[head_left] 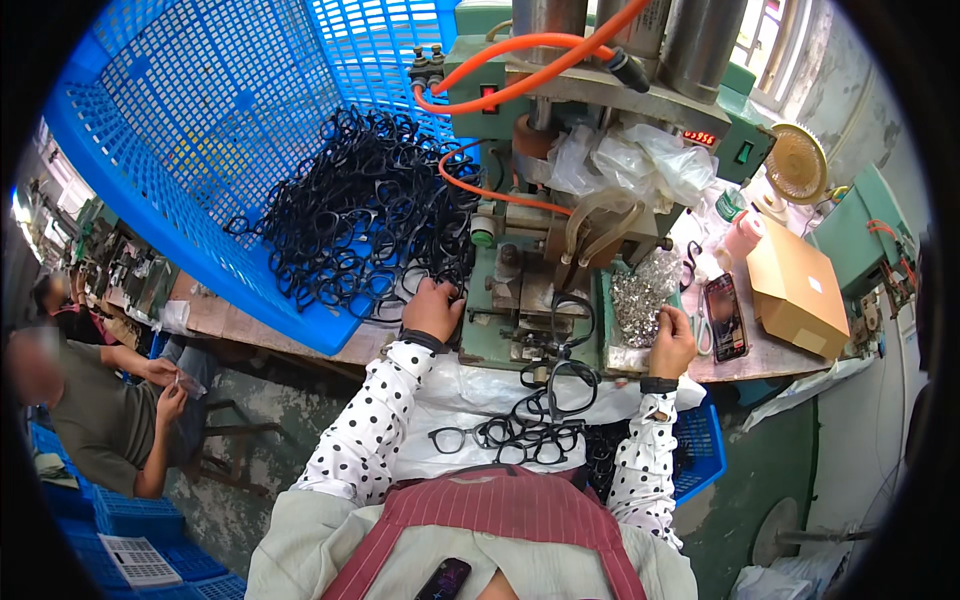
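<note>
My left hand (pixel 433 312) is at the near edge of a big heap of black eyeglass frames (pixel 365 215), its fingers curled round one of them. The heap spills from a large blue plastic basket (pixel 300 335) lying on its side. My right hand (pixel 673 345) is closed in a pinch beside a pile of small shiny metal parts (pixel 645 295) in a green tray; what the fingertips hold is too small to make out. Between my hands stands a green press machine (pixel 490 335). One black frame (pixel 572 318) hangs at its front, and several more frames (pixel 530 430) lie on white plastic over my lap.
Orange air hoses (pixel 530 42) loop over the press. Right of the tray lie scissors (pixel 700 335), a phone (pixel 725 317) and a cardboard box (pixel 797 290). Another blue basket (pixel 705 450) stands below the table at right. A co-worker (pixel 100 410) sits at left.
</note>
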Tool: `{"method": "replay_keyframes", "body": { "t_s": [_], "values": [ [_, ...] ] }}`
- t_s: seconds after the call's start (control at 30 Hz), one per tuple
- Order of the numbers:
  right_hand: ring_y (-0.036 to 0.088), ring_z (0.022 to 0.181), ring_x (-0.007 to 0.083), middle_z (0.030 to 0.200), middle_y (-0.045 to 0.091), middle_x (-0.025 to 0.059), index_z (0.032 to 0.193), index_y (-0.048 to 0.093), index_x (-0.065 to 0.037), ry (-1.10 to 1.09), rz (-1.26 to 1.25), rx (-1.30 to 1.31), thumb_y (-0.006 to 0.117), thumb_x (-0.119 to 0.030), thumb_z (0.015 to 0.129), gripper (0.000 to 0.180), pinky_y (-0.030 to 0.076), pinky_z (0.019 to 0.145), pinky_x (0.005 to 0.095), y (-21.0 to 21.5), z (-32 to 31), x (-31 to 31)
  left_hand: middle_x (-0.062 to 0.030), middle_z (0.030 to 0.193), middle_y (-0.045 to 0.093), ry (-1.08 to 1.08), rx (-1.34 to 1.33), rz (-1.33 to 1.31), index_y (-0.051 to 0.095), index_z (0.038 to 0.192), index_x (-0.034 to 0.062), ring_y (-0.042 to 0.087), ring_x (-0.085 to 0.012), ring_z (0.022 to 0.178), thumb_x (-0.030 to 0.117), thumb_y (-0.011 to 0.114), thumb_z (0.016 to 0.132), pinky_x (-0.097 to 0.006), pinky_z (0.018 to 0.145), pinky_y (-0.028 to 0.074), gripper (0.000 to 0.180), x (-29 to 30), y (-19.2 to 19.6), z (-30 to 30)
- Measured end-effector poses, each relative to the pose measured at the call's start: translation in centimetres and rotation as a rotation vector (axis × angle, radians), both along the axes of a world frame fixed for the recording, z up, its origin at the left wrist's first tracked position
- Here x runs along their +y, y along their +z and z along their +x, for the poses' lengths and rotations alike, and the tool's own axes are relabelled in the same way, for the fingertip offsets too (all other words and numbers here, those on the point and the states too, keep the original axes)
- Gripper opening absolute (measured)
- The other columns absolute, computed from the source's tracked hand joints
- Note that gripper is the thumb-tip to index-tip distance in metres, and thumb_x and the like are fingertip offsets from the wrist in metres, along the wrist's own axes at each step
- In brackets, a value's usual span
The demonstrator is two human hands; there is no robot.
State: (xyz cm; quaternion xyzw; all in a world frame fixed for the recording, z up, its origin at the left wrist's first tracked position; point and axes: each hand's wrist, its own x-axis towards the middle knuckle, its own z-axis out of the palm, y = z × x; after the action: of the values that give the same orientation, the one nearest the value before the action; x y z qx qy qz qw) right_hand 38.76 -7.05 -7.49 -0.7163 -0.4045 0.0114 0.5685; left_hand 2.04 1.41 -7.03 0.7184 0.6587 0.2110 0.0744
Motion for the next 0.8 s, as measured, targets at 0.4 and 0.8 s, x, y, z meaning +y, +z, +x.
{"method": "replay_keyframes", "body": {
  "t_s": [0.4, 0.8],
  "values": [
    [0.059, 0.071, 0.0067, 0.079, 0.068, 0.0014, 0.095, 0.072, 0.000, 0.250, 0.195, 0.291, 0.070, -0.003, 0.082, 0.013, 0.047, 0.065, 0.0217, 6.0, -5.9, 0.7, -0.0038, 0.092, 0.060, 0.011, -1.704, -0.458, 0.053, 0.103, 0.0106, 0.067, -0.0212, 0.086, 0.019, 0.053, 0.097, -0.033, 0.068, 0.056, 0.011, -1.4, 4.3, -0.7],
    [0.065, 0.076, 0.0162, 0.088, 0.064, 0.0105, 0.098, 0.065, 0.001, 0.548, 0.150, 0.403, 0.076, -0.004, 0.074, 0.027, 0.050, 0.070, 0.0259, 10.9, -13.3, 0.5, -0.0061, 0.090, 0.064, -0.278, -0.997, 0.412, 0.056, 0.114, 0.0001, 0.060, -0.0095, 0.075, 0.016, 0.052, 0.099, -0.023, 0.069, 0.048, 0.022, -6.9, 11.4, 4.4]
  ]
}}
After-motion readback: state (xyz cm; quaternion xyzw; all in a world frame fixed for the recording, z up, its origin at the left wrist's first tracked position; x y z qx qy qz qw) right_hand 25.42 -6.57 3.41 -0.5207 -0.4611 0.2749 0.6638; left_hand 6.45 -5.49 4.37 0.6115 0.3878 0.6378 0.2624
